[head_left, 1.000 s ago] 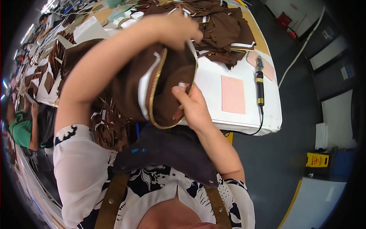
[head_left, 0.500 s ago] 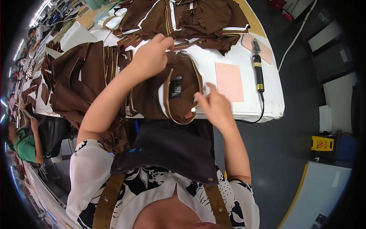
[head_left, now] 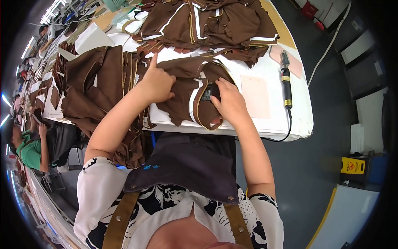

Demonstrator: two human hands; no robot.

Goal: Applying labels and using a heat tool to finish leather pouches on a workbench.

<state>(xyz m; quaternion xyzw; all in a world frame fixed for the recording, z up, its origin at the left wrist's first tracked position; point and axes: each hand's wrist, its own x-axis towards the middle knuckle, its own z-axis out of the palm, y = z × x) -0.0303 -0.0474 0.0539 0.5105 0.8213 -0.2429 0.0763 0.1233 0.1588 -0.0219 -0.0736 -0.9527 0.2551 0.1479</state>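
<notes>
A brown fabric piece (head_left: 182, 97) with a curved gold zipper and white edge strips lies at the table's near edge. A black label (head_left: 207, 93) shows inside the zipper's curve. My right hand (head_left: 230, 101) lies over the right side of this piece, thumb apart from the fingers. Over its left side is my left hand (head_left: 156, 85), index finger stretched out and thumb apart; its other fingers are bent and partly hidden. Neither hand visibly grips anything.
Stacked brown zippered pieces (head_left: 97, 79) lie left, with more brown pieces (head_left: 232, 25) at the back. Right of my hand are a pale pink sheet (head_left: 256, 97) and a black corded hand tool (head_left: 286, 85). A person in green (head_left: 33, 153) sits far left.
My right hand has come up and left onto the zippered piece. My left hand has moved down, its index finger now stretched out. The piece's left part has shifted and bunched.
</notes>
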